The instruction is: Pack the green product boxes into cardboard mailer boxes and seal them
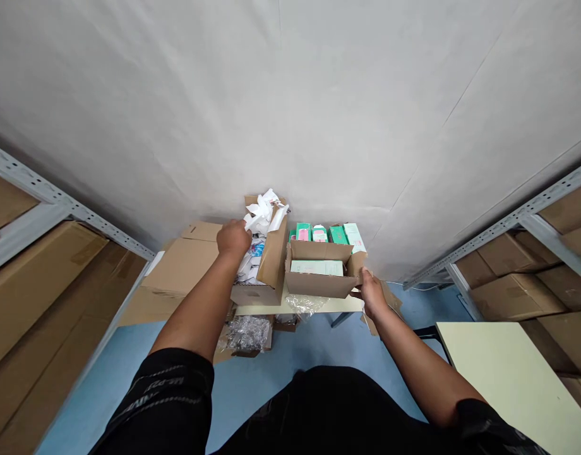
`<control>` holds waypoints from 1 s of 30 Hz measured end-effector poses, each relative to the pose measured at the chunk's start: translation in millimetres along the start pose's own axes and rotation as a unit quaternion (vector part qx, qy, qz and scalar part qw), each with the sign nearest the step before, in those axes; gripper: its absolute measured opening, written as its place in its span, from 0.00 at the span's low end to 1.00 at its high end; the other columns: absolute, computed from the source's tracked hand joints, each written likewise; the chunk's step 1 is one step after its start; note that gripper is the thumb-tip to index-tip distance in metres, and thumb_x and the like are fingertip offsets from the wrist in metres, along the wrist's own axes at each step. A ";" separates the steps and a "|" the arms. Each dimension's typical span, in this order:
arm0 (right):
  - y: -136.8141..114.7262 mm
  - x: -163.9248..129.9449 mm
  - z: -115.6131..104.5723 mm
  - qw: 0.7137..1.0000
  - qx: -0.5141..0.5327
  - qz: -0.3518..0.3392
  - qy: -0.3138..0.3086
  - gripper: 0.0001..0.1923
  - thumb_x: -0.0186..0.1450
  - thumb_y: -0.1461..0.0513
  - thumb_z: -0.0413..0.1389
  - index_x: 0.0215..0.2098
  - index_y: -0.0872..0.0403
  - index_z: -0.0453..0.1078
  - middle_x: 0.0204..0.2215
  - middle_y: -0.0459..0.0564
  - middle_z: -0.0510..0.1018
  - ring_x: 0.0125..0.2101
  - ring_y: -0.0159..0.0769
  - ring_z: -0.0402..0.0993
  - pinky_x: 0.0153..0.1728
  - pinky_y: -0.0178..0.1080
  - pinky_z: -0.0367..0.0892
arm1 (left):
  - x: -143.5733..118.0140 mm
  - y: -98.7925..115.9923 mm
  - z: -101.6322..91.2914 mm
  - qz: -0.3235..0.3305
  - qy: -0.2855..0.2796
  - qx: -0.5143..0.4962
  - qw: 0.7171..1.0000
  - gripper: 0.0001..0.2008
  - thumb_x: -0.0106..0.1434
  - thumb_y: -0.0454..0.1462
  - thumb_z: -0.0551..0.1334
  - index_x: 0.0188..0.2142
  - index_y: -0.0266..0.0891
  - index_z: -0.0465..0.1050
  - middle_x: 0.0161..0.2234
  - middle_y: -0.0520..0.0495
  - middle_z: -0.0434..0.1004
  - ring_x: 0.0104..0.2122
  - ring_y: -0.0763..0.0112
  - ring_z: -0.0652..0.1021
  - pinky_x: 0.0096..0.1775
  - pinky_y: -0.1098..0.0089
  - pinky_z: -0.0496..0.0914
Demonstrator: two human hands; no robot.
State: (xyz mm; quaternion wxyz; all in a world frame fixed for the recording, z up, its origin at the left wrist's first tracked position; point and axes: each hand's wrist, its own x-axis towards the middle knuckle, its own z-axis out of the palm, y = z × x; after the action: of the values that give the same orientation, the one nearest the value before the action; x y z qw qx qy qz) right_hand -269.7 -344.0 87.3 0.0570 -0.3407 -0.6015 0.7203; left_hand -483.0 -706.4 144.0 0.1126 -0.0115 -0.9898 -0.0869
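My left hand (pixel 234 238) is closed at the left side of a tall open carton, on a piece of crumpled white paper (pixel 261 215); its fingertips are partly hidden. More white paper with a bit of blue fills this carton (pixel 257 294). My right hand (pixel 372 292) grips the right end of a smaller open cardboard box (pixel 319 285), thumb on top near the flap. Inside that box lies a pale green-white carton (pixel 316 267). Right behind it stand several green and white product boxes (pixel 338 234).
Both boxes are at a pale table (pixel 338 306) against the grey wall. Flattened cardboard (pixel 186 259) lies at left. Below is a box of clear plastic wrap (pixel 247 332). Shelves with brown cartons (pixel 518 297) flank both sides; another pale table (pixel 513 373) stands at right.
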 end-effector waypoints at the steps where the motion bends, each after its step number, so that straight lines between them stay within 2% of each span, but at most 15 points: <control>1: 0.6 0.3 -1.2 1.000 0.000 0.002 0.000 0.21 0.66 0.44 0.56 0.42 0.52 0.73 0.34 0.51 0.82 0.34 0.41 0.80 0.29 0.39 0.79 | 0.1 -0.7 -5.7 -0.007 0.018 -0.005 1.000 0.15 0.66 0.39 0.57 0.47 0.35 0.79 0.47 0.31 0.77 0.49 0.45 0.75 0.46 0.56 0.67; 7: 0.9 3.4 -3.7 1.000 -0.001 0.004 -0.005 0.20 0.67 0.45 0.56 0.42 0.52 0.75 0.34 0.52 0.83 0.35 0.41 0.81 0.29 0.39 0.79 | -4.8 3.0 -27.8 0.004 0.097 -0.028 0.995 0.13 0.67 0.36 0.57 0.45 0.38 0.79 0.45 0.35 0.78 0.47 0.49 0.76 0.45 0.60 0.66; 12: 1.1 5.0 -1.7 1.000 0.001 0.004 -0.003 0.20 0.67 0.45 0.55 0.42 0.52 0.75 0.36 0.52 0.83 0.37 0.42 0.81 0.29 0.38 0.80 | -8.7 0.0 -25.1 -0.015 0.072 -0.041 0.996 0.10 0.63 0.34 0.59 0.41 0.37 0.79 0.43 0.35 0.78 0.43 0.49 0.77 0.41 0.61 0.66; 14: 1.4 4.3 -0.7 1.000 0.001 0.008 -0.004 0.21 0.68 0.45 0.55 0.42 0.53 0.75 0.36 0.53 0.83 0.37 0.42 0.81 0.29 0.38 0.79 | -12.0 -0.3 -24.5 -0.017 0.079 -0.062 0.995 0.10 0.64 0.34 0.59 0.40 0.38 0.79 0.42 0.36 0.78 0.43 0.51 0.77 0.41 0.61 0.67; 18: 1.0 0.7 0.8 1.000 -0.008 0.007 -0.005 0.21 0.68 0.46 0.55 0.43 0.53 0.75 0.37 0.53 0.83 0.37 0.43 0.81 0.29 0.38 0.79 | -24.7 10.6 -34.6 0.036 0.125 -0.140 0.982 0.09 0.64 0.35 0.60 0.39 0.38 0.79 0.40 0.40 0.79 0.44 0.54 0.78 0.45 0.63 0.69; 22: 0.8 -1.6 1.9 1.000 -0.013 0.007 -0.001 0.21 0.68 0.45 0.54 0.42 0.53 0.75 0.35 0.53 0.83 0.36 0.44 0.82 0.29 0.40 0.80 | -43.0 37.5 -58.3 0.110 0.168 -0.258 0.945 0.09 0.66 0.37 0.61 0.41 0.39 0.79 0.42 0.43 0.80 0.46 0.59 0.78 0.50 0.65 0.70; 23: 0.8 -1.5 2.2 1.000 -0.014 0.007 -0.001 0.21 0.68 0.45 0.54 0.42 0.53 0.75 0.35 0.54 0.83 0.36 0.44 0.82 0.29 0.41 0.80 | -47.9 45.9 -64.1 0.128 0.161 -0.291 0.934 0.09 0.66 0.38 0.61 0.42 0.39 0.79 0.43 0.44 0.80 0.45 0.60 0.79 0.50 0.65 0.71; 25: 0.8 -1.1 2.6 1.000 -0.015 0.006 -0.002 0.21 0.68 0.46 0.54 0.41 0.53 0.75 0.35 0.54 0.83 0.36 0.45 0.82 0.29 0.42 0.80 | -57.3 63.3 -72.0 0.169 0.112 -0.349 0.915 0.11 0.65 0.41 0.63 0.44 0.39 0.79 0.43 0.46 0.81 0.44 0.61 0.79 0.48 0.66 0.73; 27: 0.2 -1.1 2.8 1.000 -0.016 0.006 -0.001 0.20 0.68 0.46 0.54 0.41 0.53 0.75 0.36 0.55 0.83 0.37 0.44 0.81 0.29 0.41 0.80 | -65.8 80.2 -72.6 0.214 0.028 -0.382 0.899 0.13 0.65 0.43 0.64 0.45 0.39 0.80 0.43 0.47 0.81 0.43 0.62 0.80 0.46 0.65 0.74; 30: -1.9 -2.9 2.4 1.000 -0.019 0.008 -0.004 0.20 0.69 0.46 0.53 0.41 0.53 0.75 0.38 0.55 0.83 0.38 0.43 0.81 0.30 0.40 0.80 | -75.5 98.9 -58.4 0.270 -0.101 -0.374 0.881 0.17 0.64 0.42 0.64 0.51 0.42 0.80 0.49 0.46 0.81 0.47 0.58 0.80 0.49 0.63 0.75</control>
State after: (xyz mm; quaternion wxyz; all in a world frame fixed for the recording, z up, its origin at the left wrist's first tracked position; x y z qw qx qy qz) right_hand -269.4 -346.9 90.4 0.0422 -0.3441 -0.6124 0.7105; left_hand -392.4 -619.5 199.8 0.0184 -0.3285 -0.8480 -0.4155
